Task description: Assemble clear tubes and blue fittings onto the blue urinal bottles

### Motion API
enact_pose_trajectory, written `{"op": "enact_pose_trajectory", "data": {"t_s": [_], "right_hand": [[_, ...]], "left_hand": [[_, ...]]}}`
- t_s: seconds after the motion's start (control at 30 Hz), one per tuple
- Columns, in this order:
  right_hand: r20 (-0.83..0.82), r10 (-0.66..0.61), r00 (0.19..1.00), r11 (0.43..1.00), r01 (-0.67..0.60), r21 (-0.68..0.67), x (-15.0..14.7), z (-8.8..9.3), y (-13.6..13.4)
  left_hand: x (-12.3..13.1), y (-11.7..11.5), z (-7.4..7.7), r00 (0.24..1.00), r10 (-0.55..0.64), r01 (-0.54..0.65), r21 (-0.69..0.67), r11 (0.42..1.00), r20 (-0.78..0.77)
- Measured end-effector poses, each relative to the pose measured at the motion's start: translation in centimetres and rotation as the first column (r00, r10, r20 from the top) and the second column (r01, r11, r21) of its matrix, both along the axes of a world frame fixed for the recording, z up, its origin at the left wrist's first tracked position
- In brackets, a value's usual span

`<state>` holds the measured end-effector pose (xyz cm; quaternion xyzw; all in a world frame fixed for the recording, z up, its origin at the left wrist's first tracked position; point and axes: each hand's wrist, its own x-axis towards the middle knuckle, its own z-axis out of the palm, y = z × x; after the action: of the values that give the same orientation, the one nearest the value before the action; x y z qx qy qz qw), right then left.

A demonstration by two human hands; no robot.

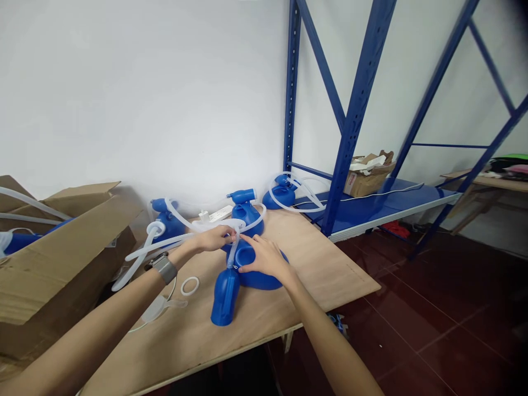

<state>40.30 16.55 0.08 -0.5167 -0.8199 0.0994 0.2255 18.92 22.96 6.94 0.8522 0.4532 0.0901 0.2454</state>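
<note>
My left hand (214, 238), with a grey watch on its wrist, pinches a translucent hose (233, 250). The hose runs down into the neck of a blue plastic funnel-shaped head (225, 294), which lies on the table toward me. Behind that head a blue plastic urinal bottle (259, 279) lies on the tabletop. Over this bottle is my right hand (267, 257), thumb and fingers spread apart. Its fingertips come close to the hose by my left hand; whether they touch it I cannot tell.
More blue bottles with hoses, one (248, 217) among them, stand along the wall. A white ring (190, 286) and a clear flat piece (154, 309) lie on the wooden table (330, 269). A cardboard box (61, 258) is at left, a blue shelf rack (350, 115) at right.
</note>
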Motion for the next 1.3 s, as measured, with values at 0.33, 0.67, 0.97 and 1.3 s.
{"op": "enact_pose_trajectory", "data": {"t_s": [0.33,0.67,0.97,1.3], "right_hand": [[-0.152,0.069,0.986,0.997,-0.071,-0.006,0.2,0.5,-0.9],[-0.054,-0.051,0.997,0.997,0.054,0.062,1.7,0.2,-1.0],[-0.089,-0.100,0.991,0.992,0.107,0.072,2.4,0.2,-0.8],[-0.044,-0.111,0.993,0.990,0.115,0.083,2.5,0.2,0.0]], "left_hand": [[-3.4,-5.2,-2.2,0.825,0.063,-0.131,0.082,0.988,0.562],[-4.6,-2.0,-2.6,0.196,0.237,-0.365,-0.154,0.918,0.951],[-9.0,-5.7,-3.7,0.174,0.208,-0.487,-0.100,0.868,0.962],[-10.6,-7.5,-8.3,0.941,0.260,-0.326,0.382,0.865,0.215]]}}
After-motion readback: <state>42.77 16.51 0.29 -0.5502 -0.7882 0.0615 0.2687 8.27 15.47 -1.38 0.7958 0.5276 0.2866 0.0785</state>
